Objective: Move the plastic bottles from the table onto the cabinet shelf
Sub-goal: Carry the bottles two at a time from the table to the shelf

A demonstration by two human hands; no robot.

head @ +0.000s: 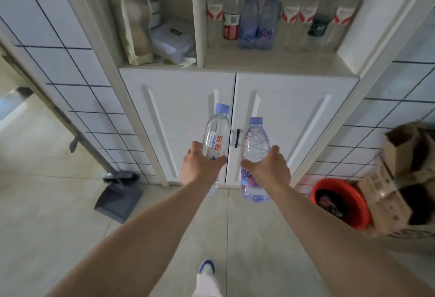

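clear plastic: bottle with red lettering (215,140), frame centre, left hand (200,165) wrapped round its lower body
purple tint: purple bottle (255,160), just right of it, right hand (268,167) clamped at its middle
both bottles: upright, in front of white cabinet doors (179,117)
shelf (270,61): upper centre-right, row of shelved bottles (249,19) along the back
floor: red basin (341,202) lower right, dustpan (117,200) lower left

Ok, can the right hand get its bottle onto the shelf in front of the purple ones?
Probably yes. The right hand holds its bottle below the shelf, whose front strip is bare before the purple ones; nothing blocks the way up.
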